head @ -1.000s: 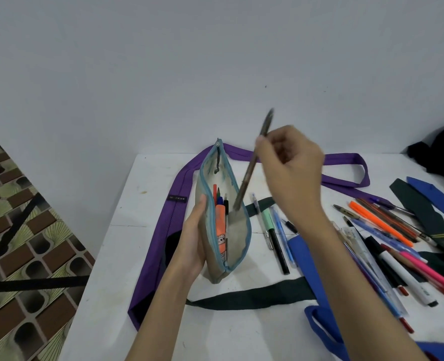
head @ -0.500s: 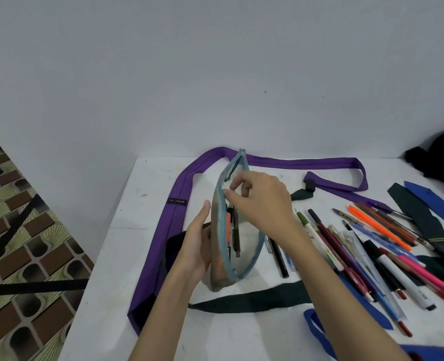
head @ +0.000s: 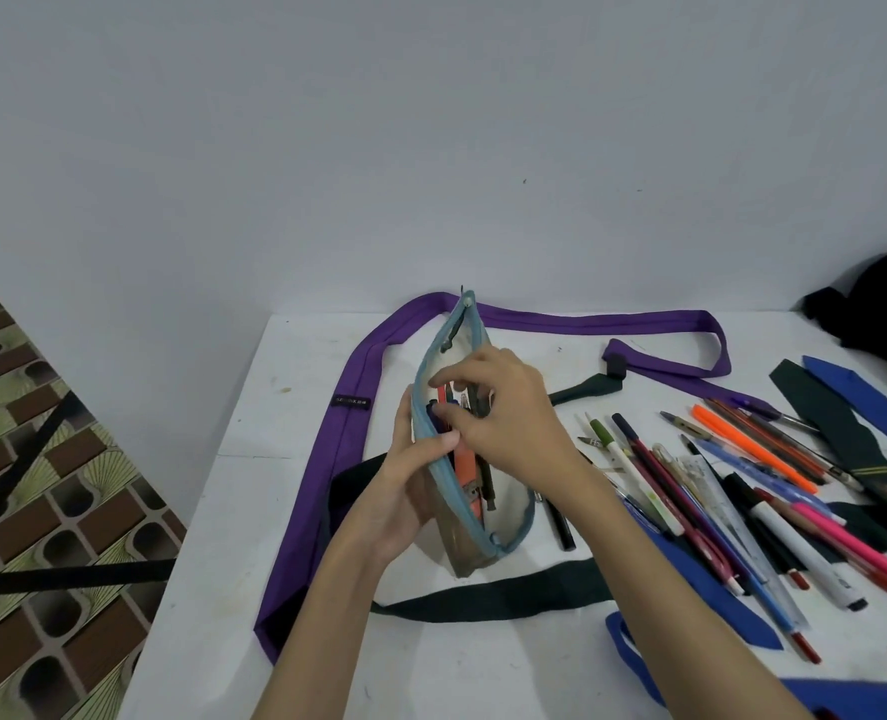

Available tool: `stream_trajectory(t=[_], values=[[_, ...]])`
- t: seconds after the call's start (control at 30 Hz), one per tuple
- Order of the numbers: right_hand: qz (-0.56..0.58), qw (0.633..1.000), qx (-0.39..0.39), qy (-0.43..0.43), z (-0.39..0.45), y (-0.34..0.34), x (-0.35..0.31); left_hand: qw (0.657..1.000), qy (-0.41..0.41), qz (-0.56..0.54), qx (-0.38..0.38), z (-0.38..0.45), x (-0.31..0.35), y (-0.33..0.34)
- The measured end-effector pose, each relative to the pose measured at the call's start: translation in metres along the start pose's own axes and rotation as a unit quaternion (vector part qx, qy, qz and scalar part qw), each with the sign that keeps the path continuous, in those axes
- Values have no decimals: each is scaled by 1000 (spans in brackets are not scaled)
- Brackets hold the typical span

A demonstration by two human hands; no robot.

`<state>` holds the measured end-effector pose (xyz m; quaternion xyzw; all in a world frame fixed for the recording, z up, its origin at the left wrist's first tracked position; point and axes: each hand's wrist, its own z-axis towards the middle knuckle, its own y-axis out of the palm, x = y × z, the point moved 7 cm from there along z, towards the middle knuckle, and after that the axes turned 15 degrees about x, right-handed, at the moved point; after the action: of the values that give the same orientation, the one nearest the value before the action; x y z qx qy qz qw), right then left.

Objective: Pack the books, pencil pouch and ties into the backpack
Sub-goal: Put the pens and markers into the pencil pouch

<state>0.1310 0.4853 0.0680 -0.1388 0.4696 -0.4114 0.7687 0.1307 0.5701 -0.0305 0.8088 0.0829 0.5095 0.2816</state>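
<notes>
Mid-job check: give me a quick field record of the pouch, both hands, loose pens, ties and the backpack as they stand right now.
pouch: pencil pouch unzipped, held up off the table, pens inside
left hand: left hand has its grip on the pouch's near rim
right hand: right hand fingers in the opening, at the pens
loose pens: pile on the table, right of the pouch
ties: purple tie, dark green tie, blue tie all unpacked
backpack: black bag at far right, partly cut off

A plain room at home: white table against bare wall, patterned floor tiles.
</notes>
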Motion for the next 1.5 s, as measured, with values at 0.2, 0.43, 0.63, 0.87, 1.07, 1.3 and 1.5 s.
stream_trajectory(t=[0.2,0.43,0.63,0.87,1.07,1.3,1.5], values=[[6,996,43,82,7,-30,22,999,-2,-19,32,1,1,-9],[147,964,92,200,17,-45,51,1000,-15,-6,25,0,4,-13],[-19,961,5,274,-6,-22,105,998,0,-24,59,5,2,-20],[-326,934,-80,124,-30,11,117,997,5,-46,57,4,4,-21],[-367,921,-97,86,-17,19,108,998,2,-39,58,4,3,-20],[-358,926,-73,93,-5,14,111,997,3,-44,62,5,3,-20],[74,935,179,296,15,-46,93,997,-4,-38,63,5,2,-19]])
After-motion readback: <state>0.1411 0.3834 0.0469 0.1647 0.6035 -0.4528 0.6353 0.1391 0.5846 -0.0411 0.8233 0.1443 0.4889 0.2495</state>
